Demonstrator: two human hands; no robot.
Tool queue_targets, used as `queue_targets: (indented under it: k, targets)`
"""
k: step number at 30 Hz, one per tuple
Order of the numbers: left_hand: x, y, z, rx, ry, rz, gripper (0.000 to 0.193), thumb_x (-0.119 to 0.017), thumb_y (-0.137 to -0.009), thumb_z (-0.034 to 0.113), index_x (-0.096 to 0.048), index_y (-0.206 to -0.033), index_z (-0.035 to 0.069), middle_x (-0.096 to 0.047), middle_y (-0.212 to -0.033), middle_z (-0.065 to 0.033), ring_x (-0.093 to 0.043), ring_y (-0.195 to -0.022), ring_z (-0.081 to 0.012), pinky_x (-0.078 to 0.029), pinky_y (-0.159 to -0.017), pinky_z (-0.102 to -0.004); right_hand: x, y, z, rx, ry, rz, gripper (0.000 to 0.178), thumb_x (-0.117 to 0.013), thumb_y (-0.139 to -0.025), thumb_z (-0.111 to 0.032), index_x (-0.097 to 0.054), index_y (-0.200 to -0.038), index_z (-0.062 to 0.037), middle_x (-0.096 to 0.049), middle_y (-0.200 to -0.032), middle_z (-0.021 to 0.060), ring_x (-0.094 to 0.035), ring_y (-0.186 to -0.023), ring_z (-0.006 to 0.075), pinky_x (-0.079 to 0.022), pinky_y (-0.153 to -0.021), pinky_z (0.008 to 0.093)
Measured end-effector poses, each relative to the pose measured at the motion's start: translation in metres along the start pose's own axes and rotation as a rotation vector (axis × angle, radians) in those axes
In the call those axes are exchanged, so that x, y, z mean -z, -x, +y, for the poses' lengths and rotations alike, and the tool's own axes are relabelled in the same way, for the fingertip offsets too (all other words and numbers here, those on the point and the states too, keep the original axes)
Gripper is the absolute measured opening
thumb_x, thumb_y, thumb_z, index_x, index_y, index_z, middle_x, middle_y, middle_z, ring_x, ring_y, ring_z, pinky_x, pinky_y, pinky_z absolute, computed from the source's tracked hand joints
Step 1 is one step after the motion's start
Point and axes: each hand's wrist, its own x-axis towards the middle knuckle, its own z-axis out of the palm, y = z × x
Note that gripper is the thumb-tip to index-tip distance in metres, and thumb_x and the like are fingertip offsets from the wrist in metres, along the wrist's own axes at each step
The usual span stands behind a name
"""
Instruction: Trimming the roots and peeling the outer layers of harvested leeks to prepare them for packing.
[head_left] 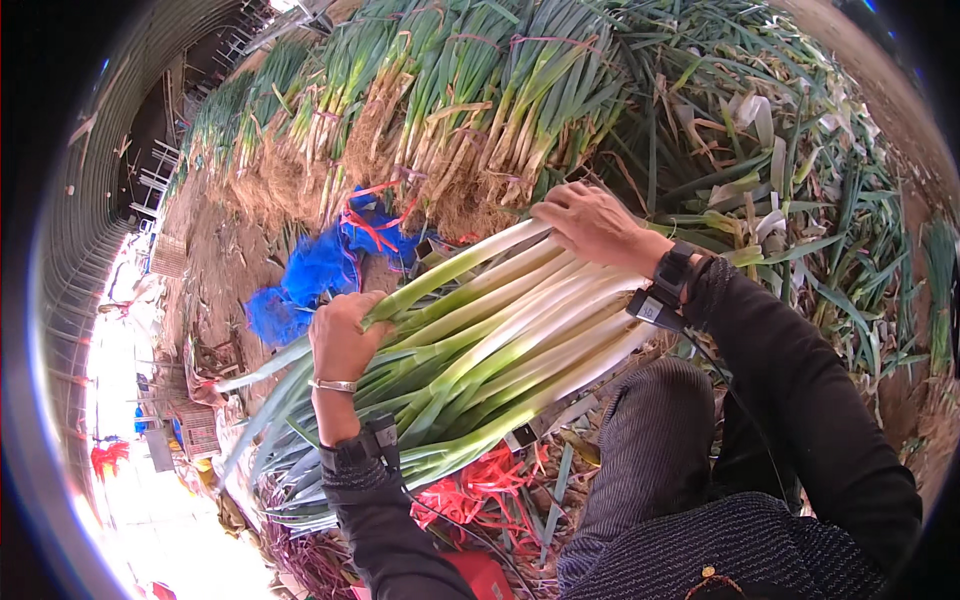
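The long white-and-green leek stalks (530, 335) lie in a broad sheaf in front of the wearer, white ends toward the right, dark leaves fanning out to the lower left. At their far edge I see one thick, pale-shanked leek (465, 262) stretched between both hands. The left hand (345, 335) is curled closed around its green part; the right hand (600, 225) has its fingers narrowed over the white end, though I can't make out the thumb from my camera. I'd judge that holding it near both ends keeps it straight and level with its neighbours, and that the shared direction of the sheaf keeps the white ends together. What bears the sheaf is mostly hidden from me. Nearer the body, a bent knee in grey corduroy (660, 420) is close to the white ends, and shiny red plastic strips (475, 490) lie below the leaves. Beyond the hands I find crumpled bright-blue netting (320, 265) with a red ribbon (378, 222) across it, then a row of tied, root-on leek bundles (430, 110), the ties apparently holding each together. To the right spreads a heap of loose green leaves (800, 190).
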Motion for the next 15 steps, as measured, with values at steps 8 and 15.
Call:
queue_targets:
  k: [8, 15]
  targets:
    - [-0.016, 0.009, 0.006, -0.143, -0.601, 0.172, 0.023, -0.072, -0.068, 0.015, -0.055, -0.084, 0.015, -0.057, -0.078, -0.0013, -0.058, -0.079, -0.0204, -0.042, -0.065, -0.0371, -0.009, 0.003, -0.013, -0.004, 0.041, -0.144, 0.019, -0.061, -0.079, -0.011, -0.061, -0.099, -0.0083, -0.056, -0.093, 0.0092, -0.058, -0.093, 0.0253, -0.049, -0.069, 0.0383]
    - [-0.083, 0.026, -0.015, -0.039, -0.63, 0.191, 0.016, -0.063, -0.074, 0.012, -0.052, -0.085, 0.016, -0.056, -0.084, 0.0002, -0.056, -0.085, -0.0198, -0.046, -0.067, -0.0372, -0.031, 0.005, -0.012, -0.031, 0.132, -0.115, 0.021, -0.062, -0.078, -0.009, -0.061, -0.099, -0.0075, -0.055, -0.093, 0.0096, -0.056, -0.095, 0.0252, -0.051, -0.072, 0.0361]
